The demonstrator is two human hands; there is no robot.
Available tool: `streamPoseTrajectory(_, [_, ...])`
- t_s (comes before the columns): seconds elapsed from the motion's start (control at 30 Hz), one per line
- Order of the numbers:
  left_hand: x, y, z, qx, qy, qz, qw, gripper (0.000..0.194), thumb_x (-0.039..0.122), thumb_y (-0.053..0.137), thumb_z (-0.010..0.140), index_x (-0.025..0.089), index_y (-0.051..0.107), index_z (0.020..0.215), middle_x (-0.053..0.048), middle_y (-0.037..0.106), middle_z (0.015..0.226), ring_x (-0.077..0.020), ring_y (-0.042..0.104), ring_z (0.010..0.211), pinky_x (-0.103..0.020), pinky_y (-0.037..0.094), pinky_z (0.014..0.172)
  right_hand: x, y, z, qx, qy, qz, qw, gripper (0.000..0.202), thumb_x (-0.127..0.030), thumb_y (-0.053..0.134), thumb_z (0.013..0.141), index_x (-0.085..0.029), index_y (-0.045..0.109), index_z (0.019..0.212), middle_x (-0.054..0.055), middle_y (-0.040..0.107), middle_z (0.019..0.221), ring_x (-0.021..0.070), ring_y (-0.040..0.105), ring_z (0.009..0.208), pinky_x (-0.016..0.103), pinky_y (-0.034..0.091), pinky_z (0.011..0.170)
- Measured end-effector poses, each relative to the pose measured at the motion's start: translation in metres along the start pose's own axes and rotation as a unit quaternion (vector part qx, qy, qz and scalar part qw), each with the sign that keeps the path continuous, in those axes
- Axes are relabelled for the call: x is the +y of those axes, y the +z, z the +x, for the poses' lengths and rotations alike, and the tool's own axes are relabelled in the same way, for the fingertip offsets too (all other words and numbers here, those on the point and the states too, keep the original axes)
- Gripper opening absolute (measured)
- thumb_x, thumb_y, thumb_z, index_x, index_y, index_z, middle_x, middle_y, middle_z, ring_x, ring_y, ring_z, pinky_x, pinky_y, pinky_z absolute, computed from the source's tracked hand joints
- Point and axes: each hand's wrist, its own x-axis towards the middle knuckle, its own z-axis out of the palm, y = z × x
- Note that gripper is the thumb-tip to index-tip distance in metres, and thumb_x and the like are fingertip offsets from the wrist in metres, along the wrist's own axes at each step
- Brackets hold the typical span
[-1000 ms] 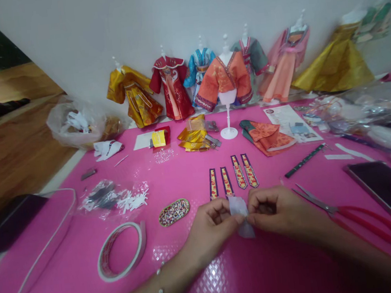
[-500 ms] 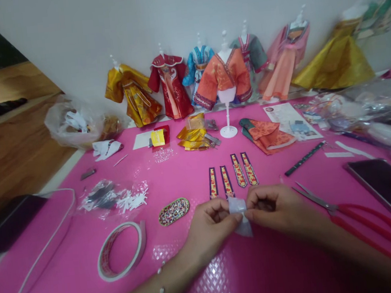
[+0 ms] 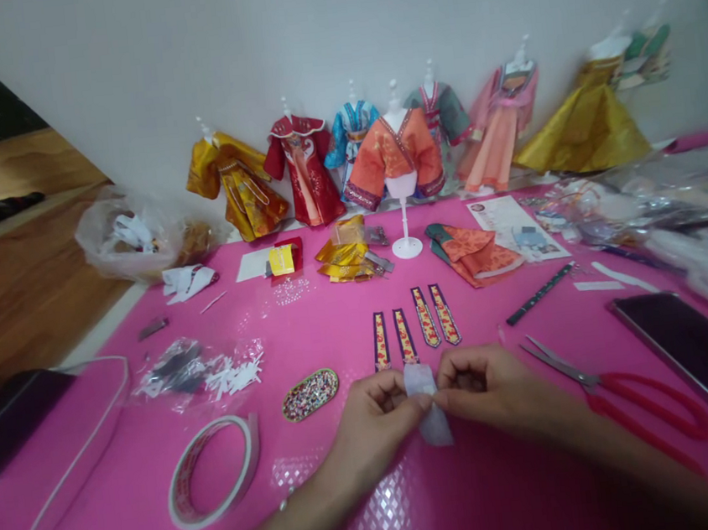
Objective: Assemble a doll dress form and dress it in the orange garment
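Observation:
A small whitish, half-clear strip (image 3: 435,428) is pinched between my two hands at the near middle of the table. My left hand (image 3: 374,423) is closed on its left edge with thumb and fingertips. From the other side, my right hand (image 3: 490,384) grips it in a pinch, the two thumb tips almost touching. The strip's lower end hangs below the thumbs. Just beyond lie patterned bands (image 3: 404,335) with dark edges, and an oval tray of mixed beads (image 3: 310,394) sits left of my left hand. Red-handled scissors (image 3: 594,383) lie right of my right hand.
A tape roll (image 3: 174,495), a bag of white pieces (image 3: 181,372) and a cable (image 3: 65,472) are on the left. At the right lies a phone (image 3: 698,355). Doll dresses on stands (image 3: 408,247) line the wall, with plastic bags (image 3: 695,204) at the far right.
The camera view has shifted slightly, so most things sit lower and further left. Both hands keep their pinch on the strip, whose lower end now shows a little more.

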Motion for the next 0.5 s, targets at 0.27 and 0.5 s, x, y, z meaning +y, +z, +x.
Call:
streamPoseTrajectory(0.27, [-0.0016, 0.0004, 0.0007, -0.013, -0.022, 0.004, 1.0, 0.027, 0.033, 0.085, 0.061, 0.014, 0.066, 0.065, 0.003, 0.056, 0.055, -0.0094, 0.045, 0.052, -0.024, 0.035, 0.056, -0.0043, -0.0014, 0.0006, 0.009, 0.018, -0.006, 1.0, 0.015, -0.034, 0.062, 0.062, -0.021, 0.055, 0.06, -0.008, 0.035, 0.048, 0.009, 0.028, 0.048, 0.023, 0.02, 0.047])
streamPoseTrajectory(0.5, [-0.001, -0.0002, 0.0008, -0.031, -0.02, -0.004, 0.999, 0.028, 0.033, 0.087, 0.058, 0.014, 0.066, 0.063, 0.003, 0.057, 0.055, -0.0094, 0.046, 0.052, -0.024, 0.036, 0.056, -0.0025, -0.002, 0.0003, 0.001, 0.017, -0.012, 1.0, 0.017, -0.036, 0.06, 0.063, -0.021, 0.054, 0.06, -0.008, 0.034, 0.049, 0.009, 0.028, 0.049, 0.024, 0.019, 0.047])
